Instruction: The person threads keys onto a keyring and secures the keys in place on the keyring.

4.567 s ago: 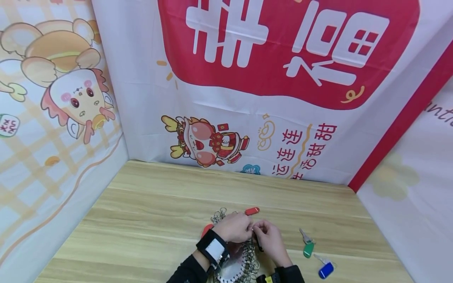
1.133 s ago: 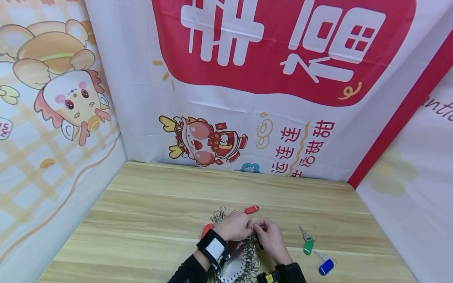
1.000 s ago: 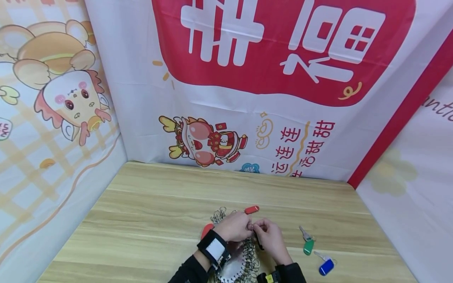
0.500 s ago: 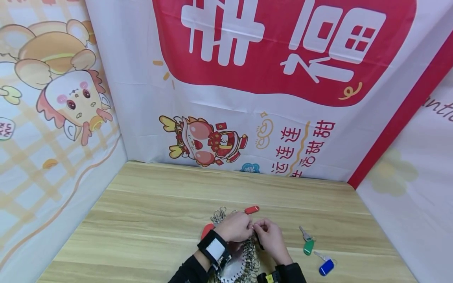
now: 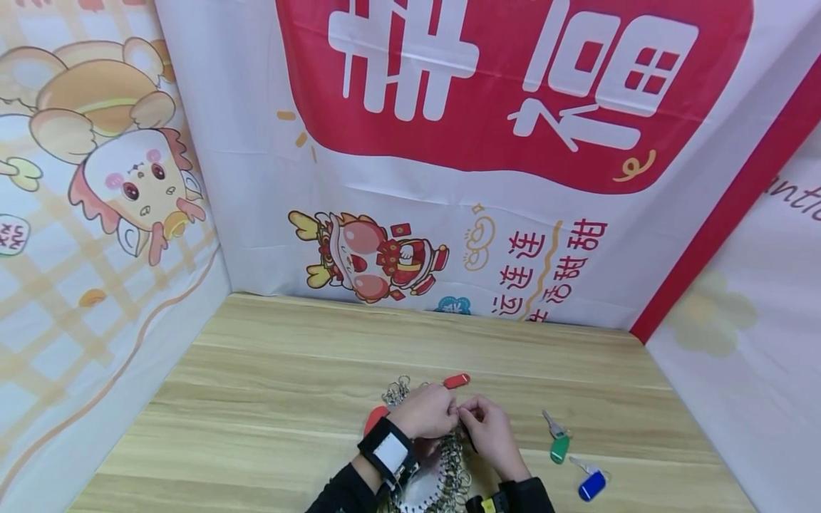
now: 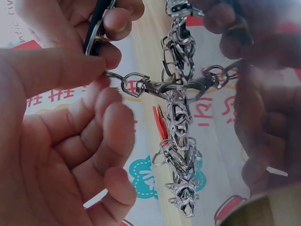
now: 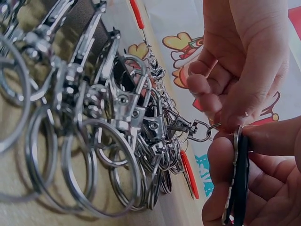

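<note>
My left hand (image 5: 426,412) pinches a small split ring (image 6: 114,75) between thumb and finger. The ring hangs from a swivel snap hook (image 7: 181,126) at the edge of a shiny round rack (image 5: 423,488). Close beside it, fingertips nearly meeting the left ones, my right hand (image 5: 489,431) pinches a key with a black tag (image 7: 237,174), held on edge. Whether the key is threaded on the ring is hidden by the fingertips. Many more snap hooks with split rings (image 7: 101,165) hang along the rack. Its mirror-like face reflects the left hand in the left wrist view.
A red key tag (image 5: 457,381) lies behind the hands, and a red round piece (image 5: 375,417) shows left of the left wrist. To the right on the wooden table (image 5: 288,370) lie a key with a green tag (image 5: 559,449) and one with a blue tag (image 5: 591,486).
</note>
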The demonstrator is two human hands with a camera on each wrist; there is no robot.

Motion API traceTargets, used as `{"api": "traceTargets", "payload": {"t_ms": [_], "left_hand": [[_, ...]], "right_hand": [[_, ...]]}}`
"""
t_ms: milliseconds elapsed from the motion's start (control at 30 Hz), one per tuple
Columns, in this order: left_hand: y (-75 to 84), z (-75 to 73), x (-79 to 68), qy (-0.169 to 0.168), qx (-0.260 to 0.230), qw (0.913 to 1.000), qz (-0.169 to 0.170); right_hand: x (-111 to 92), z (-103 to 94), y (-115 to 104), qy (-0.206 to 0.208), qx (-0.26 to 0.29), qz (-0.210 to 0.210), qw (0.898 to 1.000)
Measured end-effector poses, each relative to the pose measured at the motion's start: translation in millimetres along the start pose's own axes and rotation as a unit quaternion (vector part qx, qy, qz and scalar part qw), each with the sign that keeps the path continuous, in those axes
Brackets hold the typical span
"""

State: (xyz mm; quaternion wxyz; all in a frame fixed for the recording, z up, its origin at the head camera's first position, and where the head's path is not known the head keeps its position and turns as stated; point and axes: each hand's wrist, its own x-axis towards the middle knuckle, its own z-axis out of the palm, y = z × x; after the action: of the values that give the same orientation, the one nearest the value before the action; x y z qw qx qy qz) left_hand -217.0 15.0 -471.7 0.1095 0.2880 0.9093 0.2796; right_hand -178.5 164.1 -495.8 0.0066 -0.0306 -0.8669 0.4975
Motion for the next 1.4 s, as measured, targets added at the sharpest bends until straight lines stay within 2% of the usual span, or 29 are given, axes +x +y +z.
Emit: {"api": "traceTargets", "payload": {"t_ms": [433,667,1000,1233,1400], "left_hand": [[-1.1,-1.2,-1.2,-0.006,0.022,0.9996,0.018],[0.7,-0.9,-1.3,-0.005,0.01,0.9999,0.005],[-0.9,-0.3,-0.1,-0.001,0.017,0.9998,0.004],[-0.2,2.5,0.9,0.0,0.039,0.9992,0.004],[1.6,2.8,0.2,-0.014,0.035,0.9993,-0.003]], "right_hand": [[1.0,2.6,2.3,0.006,0.018,0.017,1.0],[0.5,1.5,1.9,0.004,0.008,0.007,1.0],[-0.4,0.4,-0.7,-0.013,0.008,-0.006,1.0],[-0.2,0.5,-3.0,-0.019,0.003,0.006,1.0],[-0.9,1.7,-3.0,-0.02,-0.006,0.015,1.0]]}}
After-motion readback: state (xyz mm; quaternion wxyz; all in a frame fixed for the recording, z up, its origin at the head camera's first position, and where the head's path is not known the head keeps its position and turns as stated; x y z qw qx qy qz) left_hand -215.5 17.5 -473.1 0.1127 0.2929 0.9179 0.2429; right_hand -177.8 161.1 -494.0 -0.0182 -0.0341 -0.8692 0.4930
